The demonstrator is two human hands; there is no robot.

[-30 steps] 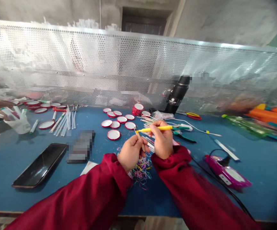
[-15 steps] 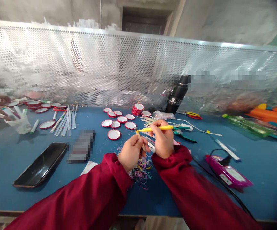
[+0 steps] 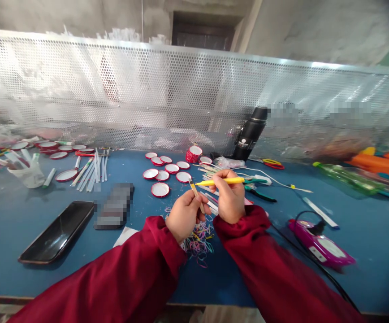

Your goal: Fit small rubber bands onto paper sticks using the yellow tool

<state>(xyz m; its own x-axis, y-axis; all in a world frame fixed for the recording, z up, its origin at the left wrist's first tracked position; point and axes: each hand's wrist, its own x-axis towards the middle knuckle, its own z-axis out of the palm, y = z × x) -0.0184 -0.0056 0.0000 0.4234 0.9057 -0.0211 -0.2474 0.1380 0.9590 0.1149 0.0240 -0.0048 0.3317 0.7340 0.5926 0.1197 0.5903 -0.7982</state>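
My left hand [image 3: 183, 216] pinches a slim flat wooden stick [image 3: 194, 188] between thumb and fingers, its upper end tilted up and left and partly yellow. Held pen-like in my right hand [image 3: 228, 199] is a yellow marker [image 3: 234, 181], its tip pointing left, just beside the stick's upper part; whether they touch I cannot tell. Below my hands lies a heap of coloured rubber bands [image 3: 199, 244]. Several red-rimmed round lids [image 3: 160, 190] with white insides lie beyond my left hand, and more sticks [image 3: 213, 207] are partly hidden behind my fingers.
A phone [image 3: 57, 231], a cup of markers [image 3: 29, 175] and clear sticks [image 3: 97, 168] occupy the left. Behind stand a black flask [image 3: 250, 134] and a perforated metal screen [image 3: 194, 89]. Green-handled pliers [image 3: 261, 194], a purple power strip [image 3: 322, 242] and a cable lie right.
The marker's tip has shifted slightly right, away from the stick. At the far left, another person's hands have gone out of view. My left hand stays nearly still.
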